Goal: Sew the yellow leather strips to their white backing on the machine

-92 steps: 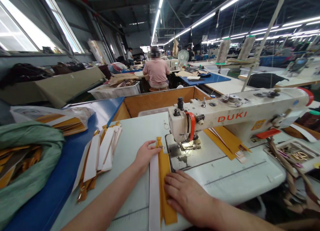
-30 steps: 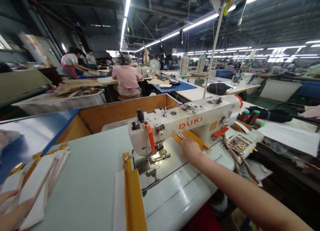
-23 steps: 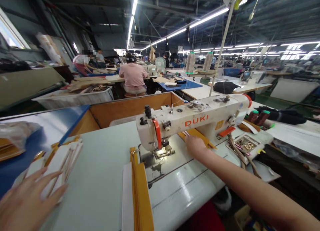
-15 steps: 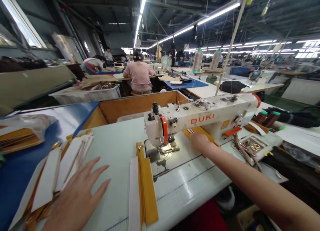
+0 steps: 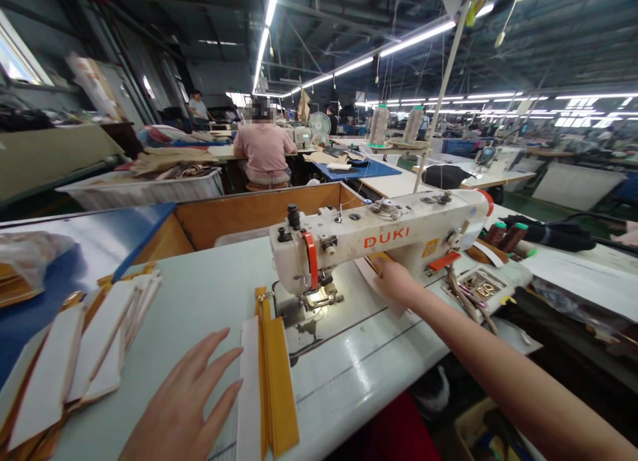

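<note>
My left hand [image 5: 192, 394] hovers over the table with its fingers spread, holding nothing. Just right of its fingertips lie a white strip [image 5: 248, 381] and a folded mustard-yellow strip [image 5: 280, 388] with a metal ring at its far end. My right hand [image 5: 396, 283] reaches under the arm of a white sewing machine [image 5: 349, 242]. Its fingers are closed on a white strip [image 5: 367, 276], whose two ends show on either side of the hand. Behind it a yellow piece [image 5: 381, 256] is partly hidden. The presser foot [image 5: 321, 297] has no material under it.
At left, a pile of white and yellow strips [image 5: 94, 348] lies on the table. A small tray [image 5: 481, 287] of metal rings sits beside the machine's right end. Thread cones [image 5: 379, 125] stand behind it. A seated person [image 5: 264, 145] in pink works ahead.
My right hand now has a white strip in its fingers, lifted off the yellow piece. My left hand has come closer to the strips in front of the machine. The view has turned slightly right.
</note>
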Tool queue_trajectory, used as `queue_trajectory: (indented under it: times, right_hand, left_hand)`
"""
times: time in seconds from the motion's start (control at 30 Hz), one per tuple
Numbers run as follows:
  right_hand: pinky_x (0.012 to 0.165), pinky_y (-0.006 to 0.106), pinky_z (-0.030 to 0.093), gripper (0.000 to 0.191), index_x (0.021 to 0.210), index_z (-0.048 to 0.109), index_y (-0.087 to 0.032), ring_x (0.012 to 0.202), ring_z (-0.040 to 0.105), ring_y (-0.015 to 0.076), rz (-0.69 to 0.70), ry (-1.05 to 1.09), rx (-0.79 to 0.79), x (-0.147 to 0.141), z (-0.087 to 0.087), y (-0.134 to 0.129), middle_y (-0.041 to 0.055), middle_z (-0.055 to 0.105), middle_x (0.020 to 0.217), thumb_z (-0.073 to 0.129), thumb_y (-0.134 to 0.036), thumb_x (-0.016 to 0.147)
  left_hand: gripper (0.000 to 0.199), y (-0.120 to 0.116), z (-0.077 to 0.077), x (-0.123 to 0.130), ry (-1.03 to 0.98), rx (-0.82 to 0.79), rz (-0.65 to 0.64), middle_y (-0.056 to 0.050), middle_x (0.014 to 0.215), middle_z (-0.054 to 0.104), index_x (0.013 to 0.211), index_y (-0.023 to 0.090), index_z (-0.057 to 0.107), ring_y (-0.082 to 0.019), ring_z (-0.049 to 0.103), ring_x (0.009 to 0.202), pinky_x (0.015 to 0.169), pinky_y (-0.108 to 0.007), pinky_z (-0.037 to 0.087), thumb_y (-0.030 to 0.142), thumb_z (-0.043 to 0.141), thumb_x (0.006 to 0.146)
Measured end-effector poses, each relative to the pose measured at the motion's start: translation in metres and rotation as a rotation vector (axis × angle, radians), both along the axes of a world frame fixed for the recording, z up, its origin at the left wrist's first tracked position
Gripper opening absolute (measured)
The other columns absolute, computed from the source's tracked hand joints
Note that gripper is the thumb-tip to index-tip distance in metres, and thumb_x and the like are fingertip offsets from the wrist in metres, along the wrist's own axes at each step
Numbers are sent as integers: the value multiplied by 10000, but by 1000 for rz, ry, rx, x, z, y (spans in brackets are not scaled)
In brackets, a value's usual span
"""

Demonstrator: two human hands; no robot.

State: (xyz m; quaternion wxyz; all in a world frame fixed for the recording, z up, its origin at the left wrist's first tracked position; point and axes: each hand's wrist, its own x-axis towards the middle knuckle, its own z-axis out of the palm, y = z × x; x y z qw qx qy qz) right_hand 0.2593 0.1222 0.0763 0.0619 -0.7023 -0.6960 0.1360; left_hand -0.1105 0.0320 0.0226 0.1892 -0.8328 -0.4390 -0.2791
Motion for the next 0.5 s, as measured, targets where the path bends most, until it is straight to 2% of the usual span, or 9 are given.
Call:
queue_trajectory:
  times: [0.1,0.17,0.23,0.3,0.4,0.5]
  right_hand:
    - [665,240,489,333,1233,520,-135,698,596,123,45,227,-15,6,-5,-42,-12,602,756,542,-157,901]
    - [558,211,434,318,1226,505,-152,585,526,104,77,401,-41,-1,-15,-77,-54,510,649,498,-220,916]
    - [494,200,348,375,1176,520,-169,520,434,87,62,982,-115,-18,-27,-110,-74,435,618,585,-356,857]
    - [488,194,301,492,1163,514,-203,512,387,75,25,1304,-259,-43,-35,-134,-82,417,630,673,-467,780]
    - [514,195,316,572,1143,505,-216,519,406,69,42,1537,-421,-83,-41,-147,-85,464,636,754,-482,701]
    - [560,212,383,572,1161,499,-205,545,478,83,119,1602,-453,-108,-43,-139,-77,510,644,755,-445,710]
  left_hand:
    - [361,-10,4,22,-25,-35,-22,-69,1196,663,1226,247,555,-233,669,1017,881,-352,554,383,423,918]
    - [426,-19,6,40,-49,-61,-62,-53,1205,667,1337,234,471,-199,666,1032,903,-296,543,340,425,927]
    - [479,-24,6,61,-43,-92,-125,-57,1239,652,1410,218,392,-188,649,1074,916,-279,536,298,408,937]
    - [490,-25,5,78,-18,-143,-187,-76,1252,644,1425,197,372,-201,635,1102,915,-301,541,241,388,938]
    - [408,-19,3,88,-19,-142,-242,-81,1092,699,1308,195,513,-204,678,971,840,-311,571,167,360,930]
    - [317,-12,3,76,-53,-115,-194,-73,948,701,1144,188,611,-186,679,853,786,-296,580,201,361,949]
